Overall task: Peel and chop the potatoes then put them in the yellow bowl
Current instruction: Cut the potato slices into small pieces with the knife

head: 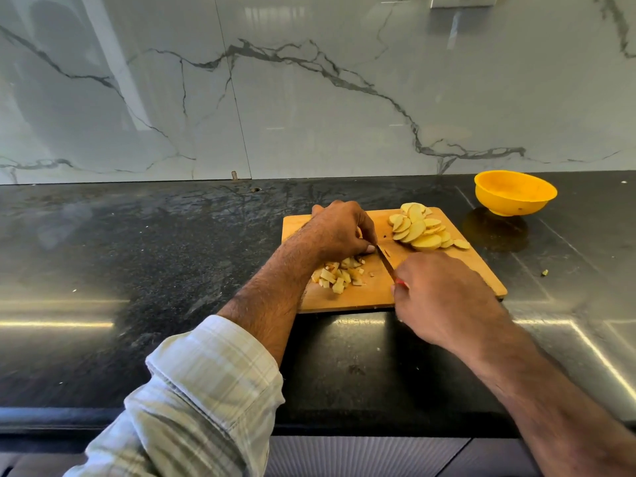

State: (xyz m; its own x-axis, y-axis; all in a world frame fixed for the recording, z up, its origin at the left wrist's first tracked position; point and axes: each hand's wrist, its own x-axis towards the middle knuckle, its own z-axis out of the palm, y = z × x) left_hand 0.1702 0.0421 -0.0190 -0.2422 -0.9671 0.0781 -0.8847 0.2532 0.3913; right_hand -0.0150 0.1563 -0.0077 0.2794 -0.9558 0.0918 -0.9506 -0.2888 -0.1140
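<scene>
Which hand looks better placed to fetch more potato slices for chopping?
The left, probably. The left hand rests on the cutting board beside the sliced pile, holding down the pieces being cut, and has no tool. The right hand is nearer the person and grips the knife.

Head-worn wide-angle view, looking forward and down across the tabletop (137, 253) toward the wall (309, 98), hands near.

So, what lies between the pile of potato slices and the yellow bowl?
In the head view, only the cutting board's edge and bare black counter separate the potato slices from the yellow bowl.
</scene>
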